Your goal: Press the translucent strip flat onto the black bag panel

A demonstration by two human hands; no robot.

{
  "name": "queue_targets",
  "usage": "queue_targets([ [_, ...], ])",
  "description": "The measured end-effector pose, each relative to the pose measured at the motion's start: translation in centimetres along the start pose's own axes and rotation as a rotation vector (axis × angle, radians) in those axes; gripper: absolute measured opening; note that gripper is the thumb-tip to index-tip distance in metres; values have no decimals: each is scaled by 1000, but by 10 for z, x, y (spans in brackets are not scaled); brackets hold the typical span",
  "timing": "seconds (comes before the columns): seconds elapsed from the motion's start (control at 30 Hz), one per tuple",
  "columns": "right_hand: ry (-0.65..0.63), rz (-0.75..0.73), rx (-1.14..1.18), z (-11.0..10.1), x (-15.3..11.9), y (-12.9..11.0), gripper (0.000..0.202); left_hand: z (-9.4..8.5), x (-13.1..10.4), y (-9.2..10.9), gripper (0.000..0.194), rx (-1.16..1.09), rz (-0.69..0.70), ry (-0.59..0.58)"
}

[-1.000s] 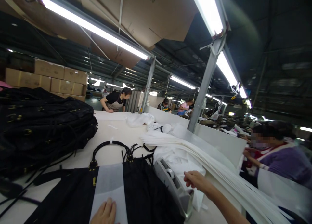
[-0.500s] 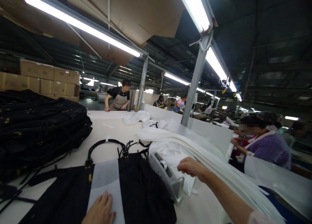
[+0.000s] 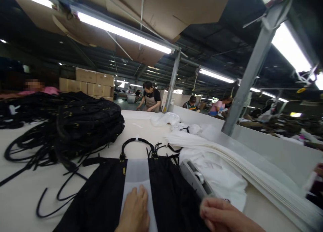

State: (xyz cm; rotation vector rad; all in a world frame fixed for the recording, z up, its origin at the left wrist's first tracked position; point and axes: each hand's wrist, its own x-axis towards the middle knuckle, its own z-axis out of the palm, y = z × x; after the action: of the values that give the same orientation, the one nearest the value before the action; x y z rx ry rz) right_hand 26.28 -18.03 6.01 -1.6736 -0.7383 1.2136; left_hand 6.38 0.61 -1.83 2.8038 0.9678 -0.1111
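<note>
Left hand lies flat, fingers together, on the white sheet wrapped round the black bag, which sits at the near edge of the surface. Right hand is loosely curled by the tape dispenser; can't tell if it's pinching anything. Looks like the wrap is on but not taped. Bag pile crowds the left, paper stack the right, open room beyond.

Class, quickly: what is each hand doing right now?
Left hand: open, flat on the white paper strip across the black bag.
Right hand: fingers curled beside the tape dispenser; grip cannot be told.
</note>
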Motion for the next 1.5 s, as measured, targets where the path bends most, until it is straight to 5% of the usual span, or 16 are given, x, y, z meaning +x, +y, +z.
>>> queue_targets([
  [0.1, -200, 41, 127, 63, 52, -36, 31, 10, 3, -8, 63, -73, -3, 10],
  [0.17, -162, 82, 83, 92, 97, -42, 25, 14, 4, -11, 64, -100, 9, 21],
  [0.27, -32, 104, -34, 108, 154, -32, 13, 13, 7, -13, 67, -126, 37, 23],
  [0.37, 20, 69, -82, 106, 181, -20, 8, 8, 8, -12, 65, -131, 38, 2],
  [0.93, -14, -74, -297, 101, 198, -10, 20, -8, 20, -6, 67, -174, 25, 5],
  [1.2, 210, -493, -654, 93, 211, -6, 11, -4, 19, -9, 68, -201, 37, -13],
  [1.5, 317, -556, -984, 106, 233, -1, 11, -9, 20, -9, 69, -193, 34, -50],
])
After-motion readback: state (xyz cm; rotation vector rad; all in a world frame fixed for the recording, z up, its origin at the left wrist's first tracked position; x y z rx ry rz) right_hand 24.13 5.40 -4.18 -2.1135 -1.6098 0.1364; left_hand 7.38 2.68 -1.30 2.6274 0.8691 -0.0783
